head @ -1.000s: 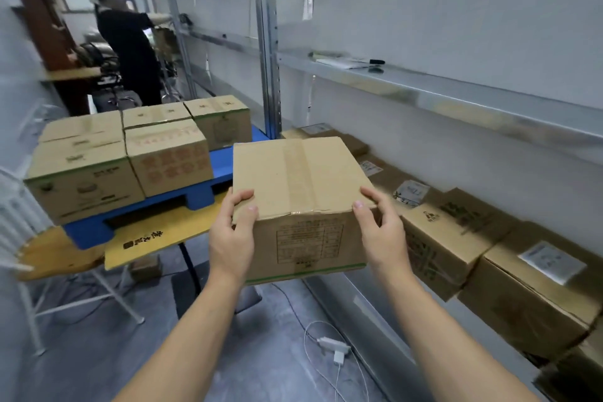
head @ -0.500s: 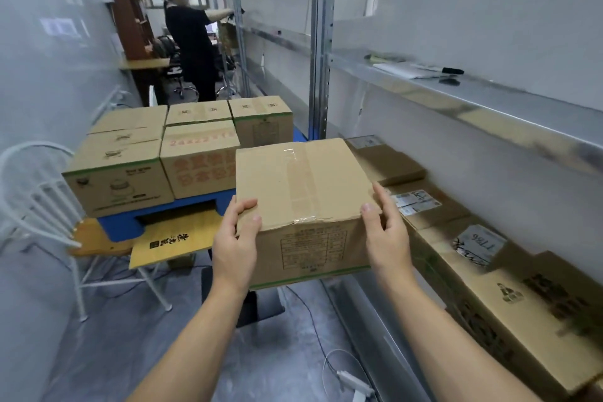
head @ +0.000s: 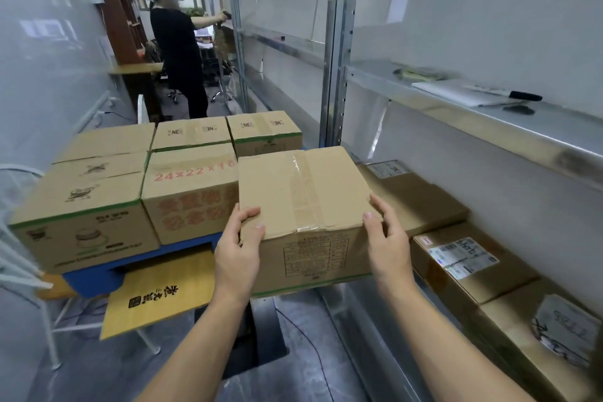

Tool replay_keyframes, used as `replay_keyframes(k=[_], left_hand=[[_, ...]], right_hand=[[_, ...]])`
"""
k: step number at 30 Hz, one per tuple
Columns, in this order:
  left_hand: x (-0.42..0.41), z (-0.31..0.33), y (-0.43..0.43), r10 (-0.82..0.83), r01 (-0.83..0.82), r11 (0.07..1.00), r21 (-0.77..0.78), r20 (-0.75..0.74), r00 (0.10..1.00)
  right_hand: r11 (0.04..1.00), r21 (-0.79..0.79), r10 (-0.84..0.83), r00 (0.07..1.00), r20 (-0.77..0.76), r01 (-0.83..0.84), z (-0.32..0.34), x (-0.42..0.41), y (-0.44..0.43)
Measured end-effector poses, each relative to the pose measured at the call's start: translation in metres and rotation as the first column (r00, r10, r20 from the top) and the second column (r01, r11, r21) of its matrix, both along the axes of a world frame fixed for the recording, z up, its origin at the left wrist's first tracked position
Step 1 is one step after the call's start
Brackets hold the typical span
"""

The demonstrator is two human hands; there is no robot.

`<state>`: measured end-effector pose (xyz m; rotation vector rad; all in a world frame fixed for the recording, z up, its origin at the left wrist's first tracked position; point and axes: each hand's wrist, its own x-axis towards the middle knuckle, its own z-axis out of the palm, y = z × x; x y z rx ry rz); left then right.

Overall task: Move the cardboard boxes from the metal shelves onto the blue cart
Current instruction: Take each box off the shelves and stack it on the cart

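I carry a taped cardboard box (head: 303, 192) in the air at the centre of the view. My left hand (head: 236, 251) grips its near left corner and my right hand (head: 388, 238) grips its near right corner. The box hangs just right of the blue cart (head: 94, 279), next to a box with red print (head: 192, 192). Several cardboard boxes stand on the cart, among them a green-striped one (head: 81, 222) at the front left. More boxes (head: 470, 261) lie on the low metal shelf (head: 368, 323) at the right.
A metal upright (head: 336, 52) rises just behind the carried box. The upper shelf (head: 489, 127) holds papers and a black marker. A flat cardboard sheet (head: 160, 294) sticks out under the cart. A white chair (head: 19, 271) stands at the left. A person (head: 179, 49) stands far down the aisle.
I have moved closer to the cart with the box held in both hands. The cart's boxes now sit right beside the carried box.
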<state>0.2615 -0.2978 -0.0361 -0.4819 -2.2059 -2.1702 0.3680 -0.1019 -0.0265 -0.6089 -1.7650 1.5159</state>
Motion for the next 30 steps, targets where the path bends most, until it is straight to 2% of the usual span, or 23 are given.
replay_keyframes(k=[11,16,19,21,24,30], left_hand=[[-0.101,-0.003,0.029,-0.044,0.044,0.999,-0.020,-0.012,0.999],[-0.131,-0.010,0.043,-0.039,0.038,0.993,-0.109,-0.001,0.999],[-0.146,-0.013,0.052,-0.018,0.003,0.969,-0.247,-0.061,0.998],[-0.156,-0.014,0.058,-0.009,-0.040,0.924,-0.379,-0.128,0.992],[-0.171,-0.015,0.064,-0.022,-0.122,0.807,-0.578,-0.236,0.971],[-0.201,-0.018,0.070,-0.063,-0.238,0.589,-0.773,-0.337,0.939]], right_hand=[[1.000,0.007,-0.020,0.999,0.034,0.020,-0.016,-0.095,0.032],[1.000,0.007,-0.019,0.998,0.055,0.019,-0.023,-0.128,0.053],[0.999,-0.018,-0.031,0.999,0.044,0.032,-0.028,-0.154,0.066],[0.999,-0.034,-0.037,0.998,0.053,0.039,-0.031,-0.169,0.076],[0.998,-0.060,-0.002,0.998,0.056,0.006,-0.032,-0.188,0.089],[0.994,-0.080,0.076,0.994,0.084,-0.069,-0.037,-0.228,0.107]])
